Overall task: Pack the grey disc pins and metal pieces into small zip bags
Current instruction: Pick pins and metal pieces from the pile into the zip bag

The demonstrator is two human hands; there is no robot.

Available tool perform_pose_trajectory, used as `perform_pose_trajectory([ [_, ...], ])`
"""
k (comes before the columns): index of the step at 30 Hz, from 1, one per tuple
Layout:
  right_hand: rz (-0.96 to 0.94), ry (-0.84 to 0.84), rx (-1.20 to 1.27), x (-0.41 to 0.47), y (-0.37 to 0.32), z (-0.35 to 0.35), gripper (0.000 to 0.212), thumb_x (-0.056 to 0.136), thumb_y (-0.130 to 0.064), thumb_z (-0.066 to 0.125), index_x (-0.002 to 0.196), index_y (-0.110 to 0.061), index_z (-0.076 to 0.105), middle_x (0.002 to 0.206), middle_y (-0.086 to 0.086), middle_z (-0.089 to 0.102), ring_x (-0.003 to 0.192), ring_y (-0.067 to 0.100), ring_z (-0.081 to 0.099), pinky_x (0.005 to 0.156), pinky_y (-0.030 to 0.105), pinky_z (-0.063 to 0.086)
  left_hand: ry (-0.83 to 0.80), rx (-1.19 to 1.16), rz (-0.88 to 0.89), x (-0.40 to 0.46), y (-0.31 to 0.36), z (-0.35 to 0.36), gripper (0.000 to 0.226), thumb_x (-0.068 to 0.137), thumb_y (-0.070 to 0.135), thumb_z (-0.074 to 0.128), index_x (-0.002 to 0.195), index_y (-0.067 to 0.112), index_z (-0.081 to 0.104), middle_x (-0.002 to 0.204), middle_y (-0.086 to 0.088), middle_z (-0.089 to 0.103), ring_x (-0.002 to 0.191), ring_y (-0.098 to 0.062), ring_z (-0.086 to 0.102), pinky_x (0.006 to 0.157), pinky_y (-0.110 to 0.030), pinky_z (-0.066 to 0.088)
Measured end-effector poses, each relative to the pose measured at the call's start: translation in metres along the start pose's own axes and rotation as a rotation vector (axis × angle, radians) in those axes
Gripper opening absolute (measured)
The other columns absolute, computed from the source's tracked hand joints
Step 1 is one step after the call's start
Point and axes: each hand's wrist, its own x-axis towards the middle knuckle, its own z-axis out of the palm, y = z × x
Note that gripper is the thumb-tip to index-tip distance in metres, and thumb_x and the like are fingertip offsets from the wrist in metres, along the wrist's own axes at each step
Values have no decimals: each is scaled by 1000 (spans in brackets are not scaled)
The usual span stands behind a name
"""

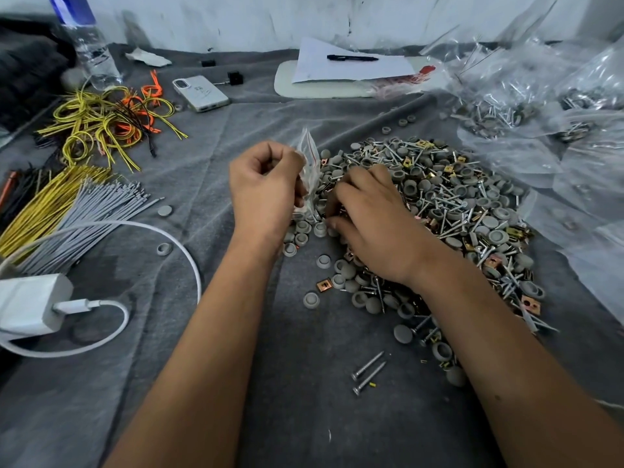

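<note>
Left hand (266,184): one, centre of frame, fingers (297,194) curled, pinching one small clear zip bag with red stripe (309,163), held upright.
Right hand (368,217): one, fingers (332,211) bent down into the heap, just beside the bag; what they hold I cannot tell.
Heap of grey disc pins, screws and metal clips (466,204): one, too many to count, centre right on the grey cloth (209,157).
Loose silver screws (368,371): two, lower centre.

A matt, slightly fuzzy grey cloth (202,383), creased in places, covers the desk. On it the caps (439,211) look like dull grey plastic, smooth and without shine, while the screws (368,371) are bright, shiny metal with threaded shanks. Small square clips (322,285) among them have a coppery or brassy metallic gleam. The little bag (310,163) is thin, clear, glossy plastic film, as are the crumpled bags (526,106) further off. The wires (101,123) have smooth yellow and orange plastic coating. The charger (30,304) and its cable are smooth white plastic. A sheet of paper (351,67) looks matt white, and the bottle (91,52) is clear plastic.
</note>
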Motion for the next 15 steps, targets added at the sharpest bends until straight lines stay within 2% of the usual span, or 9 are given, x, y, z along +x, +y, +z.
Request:
perform_pose_trajectory([
  [3, 65, 103, 172, 1, -1, -3, 12, 101, -24, 60, 108, -14, 60, 111, -4, 54, 113, 16, 40, 99, 30, 37, -4, 10, 0, -1, 0, 0, 26, 83, 8, 63, 60, 19, 60, 50, 2, 55, 46, -15, 48, 46, -27, 41],
  [5, 115, 193, 293, 1, -1, -5, 3, 101, -19, 61, 101, -17, 60, 99, -8, 56, 102, 13, 49, 87, 21, 41, -9, 18, -4, -1, 0, 0, 25, 84, 7, 63, 61, 18, 60, 51, 1, 55, 46, -15, 49, 46, -27, 41],
  [7, 150, 303, 390, 1, 0, -7, 5, 99, -13, 64, 103, -16, 64, 96, -9, 61, 89, 6, 57, 79, 10, 44, -27, 26, -15, -2, 0, 1, 26, 85, 5, 63, 63, 17, 61, 51, -1, 57, 46, -15, 50, 47, -26, 42],
  [9, 173, 395, 462, 1, 1, -8, 15, 99, -9, 65, 113, -11, 69, 102, -8, 66, 91, -2, 61, 82, 5, 46, -80, 54, -19, -4, 0, 2, 23, 85, 5, 63, 64, 15, 62, 52, -1, 58, 46, -15, 52, 47, -25, 43],
  [12, 199, 496, 520, 1, 3, -10, 19, 98, -7, 64, 114, -12, 74, 106, -7, 73, 98, -1, 66, 88, 12, 51, -173, 138, -17, -10, -1, 8, 17, 89, 1, 65, 73, 8, 66, 56, -2, 60, 48, -13, 56, 46, -25, 48],
  [15, 231, 580, 611, 1, 5, -12, 13, 95, -6, 68, 104, -13, 73, 95, -6, 74, 90, 4, 70, 84, 25, 58, -235, 265, 14, -13, -4, 14, 15, 89, 2, 67, 74, 5, 67, 61, -5, 64, 55, -19, 62, 55, -36, 54],
])
